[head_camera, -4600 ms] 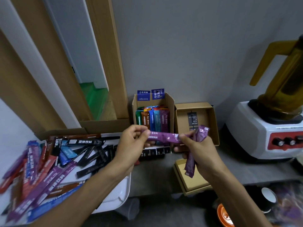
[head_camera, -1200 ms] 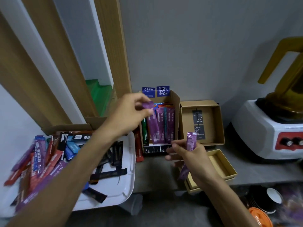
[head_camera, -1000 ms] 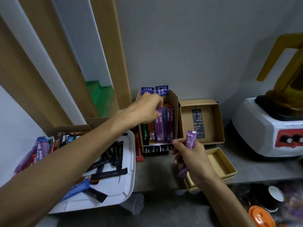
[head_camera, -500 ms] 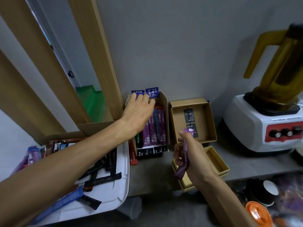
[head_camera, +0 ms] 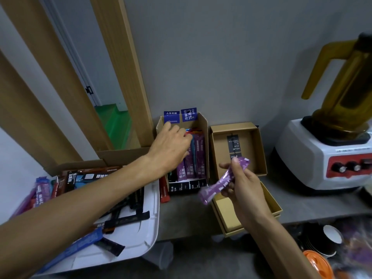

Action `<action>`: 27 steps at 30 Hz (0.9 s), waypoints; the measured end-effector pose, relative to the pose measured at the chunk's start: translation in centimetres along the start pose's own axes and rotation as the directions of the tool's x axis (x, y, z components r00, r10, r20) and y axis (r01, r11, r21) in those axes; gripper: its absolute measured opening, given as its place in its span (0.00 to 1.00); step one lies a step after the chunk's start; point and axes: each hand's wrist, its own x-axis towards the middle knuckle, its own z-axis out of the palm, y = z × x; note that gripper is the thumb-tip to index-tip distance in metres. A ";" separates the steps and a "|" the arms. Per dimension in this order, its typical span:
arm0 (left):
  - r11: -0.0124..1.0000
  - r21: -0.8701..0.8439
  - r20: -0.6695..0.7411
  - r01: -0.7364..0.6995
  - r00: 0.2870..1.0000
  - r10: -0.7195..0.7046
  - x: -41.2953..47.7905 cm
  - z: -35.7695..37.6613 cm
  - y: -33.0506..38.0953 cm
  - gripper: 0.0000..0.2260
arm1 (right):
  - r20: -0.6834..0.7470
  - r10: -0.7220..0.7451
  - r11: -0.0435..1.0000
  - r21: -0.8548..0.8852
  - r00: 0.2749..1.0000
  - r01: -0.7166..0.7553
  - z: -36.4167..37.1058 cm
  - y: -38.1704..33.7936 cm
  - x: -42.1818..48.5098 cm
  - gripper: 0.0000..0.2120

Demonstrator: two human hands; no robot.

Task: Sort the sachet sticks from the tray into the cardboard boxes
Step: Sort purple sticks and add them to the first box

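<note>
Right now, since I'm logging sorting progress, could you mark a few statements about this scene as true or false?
1. The right hand holds a purple sachet. True.
2. Loose sachets lie on the white tray. True.
3. The left hand rests on the white tray. False: it reaches into the tall box, among the standing sachets.
4. The open box beside the tall box is packed with sachets. False: no sachets show in it, only a black label.
</note>
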 end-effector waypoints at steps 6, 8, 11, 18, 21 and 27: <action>0.478 -0.861 0.218 0.175 0.975 0.036 -2.7 -3.2 0.9 0.12 | 0.014 -0.013 0.973 0.232 1.000 0.009 -0.2 -0.5 0.0 0.16; 0.423 -0.887 0.215 0.186 0.976 0.022 -3.1 -3.1 0.7 0.08 | 0.039 -0.038 0.971 0.236 0.999 0.028 -0.1 -0.7 -0.1 0.14; 0.287 -0.934 0.194 0.211 0.977 -0.089 -3.6 -2.3 0.2 0.04 | 0.079 -0.078 0.984 0.168 0.994 0.064 -0.3 -0.7 -0.1 0.12; 0.135 -0.973 0.164 0.189 0.970 -0.181 -4.6 -2.3 -1.0 0.06 | 0.259 0.130 0.986 0.068 0.957 -0.152 -0.7 -1.0 -0.4 0.17; -0.029 -0.964 0.265 0.264 0.951 -0.156 -4.7 -3.2 -1.5 0.12 | 0.218 0.069 0.997 0.016 0.974 -0.074 -0.1 -0.4 -0.8 0.13; 0.478 -0.840 0.201 0.255 0.966 -0.163 -3.0 -4.5 -3.6 0.07 | 0.134 -0.012 1.000 0.000 0.991 0.012 2.5 1.1 -0.8 0.09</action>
